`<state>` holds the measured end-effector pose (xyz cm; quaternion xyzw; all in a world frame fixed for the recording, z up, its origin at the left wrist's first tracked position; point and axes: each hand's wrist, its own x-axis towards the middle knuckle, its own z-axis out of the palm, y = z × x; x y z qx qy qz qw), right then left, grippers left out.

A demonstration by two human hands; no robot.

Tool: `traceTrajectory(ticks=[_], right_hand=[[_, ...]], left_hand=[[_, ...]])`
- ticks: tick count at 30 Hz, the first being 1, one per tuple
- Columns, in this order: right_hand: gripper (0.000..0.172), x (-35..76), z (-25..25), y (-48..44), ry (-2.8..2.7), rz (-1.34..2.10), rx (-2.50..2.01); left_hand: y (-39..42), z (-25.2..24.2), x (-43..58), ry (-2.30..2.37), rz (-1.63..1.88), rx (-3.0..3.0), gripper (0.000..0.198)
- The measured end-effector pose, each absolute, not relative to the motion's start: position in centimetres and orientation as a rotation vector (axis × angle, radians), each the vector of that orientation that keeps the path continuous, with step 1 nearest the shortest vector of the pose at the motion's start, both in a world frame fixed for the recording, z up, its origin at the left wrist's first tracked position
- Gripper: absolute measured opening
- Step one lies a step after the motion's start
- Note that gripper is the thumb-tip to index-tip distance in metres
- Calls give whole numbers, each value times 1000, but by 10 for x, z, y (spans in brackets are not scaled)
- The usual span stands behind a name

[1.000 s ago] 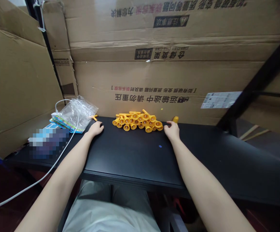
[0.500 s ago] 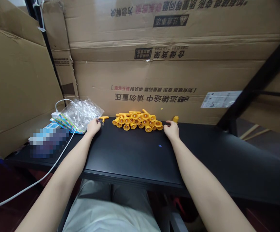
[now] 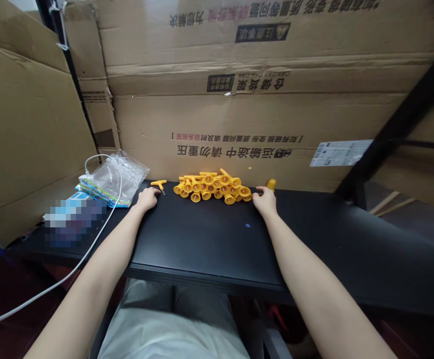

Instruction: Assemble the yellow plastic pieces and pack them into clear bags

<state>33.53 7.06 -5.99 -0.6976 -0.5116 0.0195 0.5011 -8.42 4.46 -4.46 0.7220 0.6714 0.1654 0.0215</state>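
Note:
My left hand (image 3: 146, 199) rests low over the table with its fingers partly stretched out. Its fingertips reach the metal spiral of a yellow T-handled corkscrew (image 3: 159, 184); firm contact cannot be made out. At the right end of a heap of yellow bell-shaped corkscrew pieces (image 3: 211, 187) is my right hand (image 3: 265, 200), thumb and forefinger apart, nothing visible between them. Several pieces in the heap face me with their round mouths, and some T-handles show at the back. Just behind my right hand stands another yellow piece (image 3: 272, 184), partly hidden by it.
A clear plastic bag (image 3: 121, 172) lies over colourful packets (image 3: 90, 188) on the left, beside a blurred box. A white cable (image 3: 105, 232) runs down past my left forearm. Cardboard (image 3: 217, 117) walls the back of the black table (image 3: 202, 239). A small blue mark is on the tabletop.
My left hand's fingers have extended rightwards to the T-handled corkscrew, which has turned slightly. The plastic bag's right edge has drawn back left. My right hand stays in place.

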Motion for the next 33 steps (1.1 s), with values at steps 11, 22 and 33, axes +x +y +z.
traceTrajectory(ticks=[11, 22, 33], right_hand=[[26, 337, -62, 73, -1249, 30, -1681], [25, 343, -67, 75, -1166, 23, -1665], [20, 381, -82, 108, -929, -2, -1752]], left_hand=[[43, -51, -66, 1914, 386, 2350, 50], [64, -50, -66, 2074, 405, 2208, 50], [71, -45, -68, 2263, 463, 2193, 36]])
